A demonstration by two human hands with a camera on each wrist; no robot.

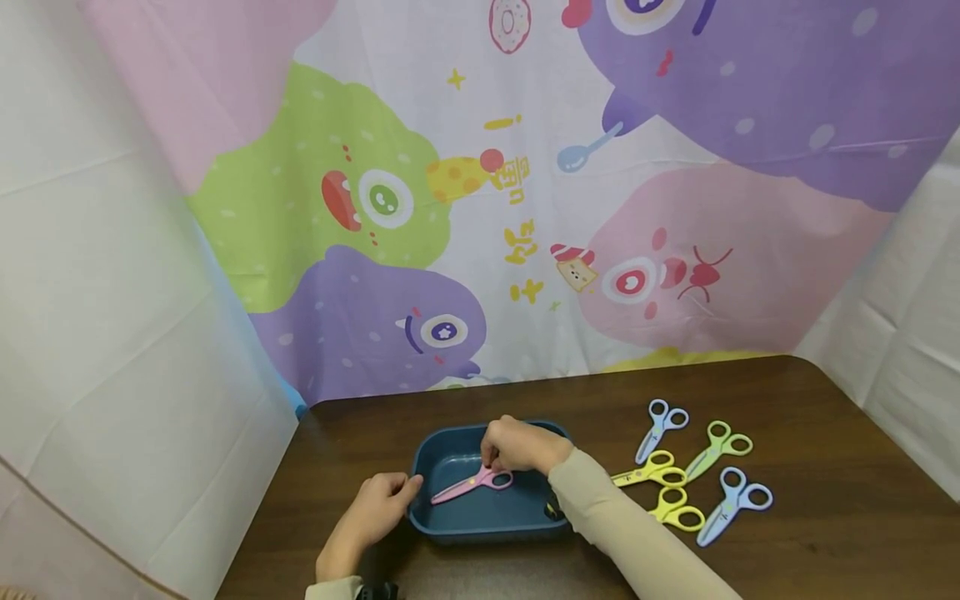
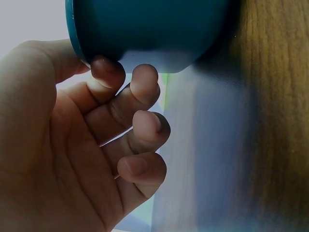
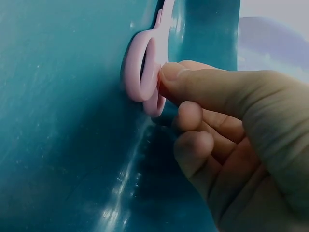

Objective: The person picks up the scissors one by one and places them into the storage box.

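Inside a dark teal tray [image 1: 487, 533] on the table lies a pair of pink scissors [image 1: 467, 486], its blades pointing left and its handle loops on the right. My right hand [image 1: 521, 446] reaches over the tray and pinches one handle loop between thumb and forefinger; in the right wrist view the loops of the pink scissors [image 3: 137, 67] stand close to the tray's inner surface. My left hand [image 1: 378, 508] grips the tray's left rim between thumb and forefinger, and the left wrist view shows its other fingers loosely curled below the tray wall [image 2: 145, 29].
To the tray's right lie blue scissors [image 1: 656, 433], green scissors [image 1: 716, 450], yellow scissors [image 1: 660, 468], a second yellow pair [image 1: 678, 510] and more blue scissors [image 1: 731, 510]. My right sleeve [image 1: 622, 521] covers part of the yellow ones. A patterned cloth [image 1: 525, 350] hangs behind the brown table [image 1: 810, 467].
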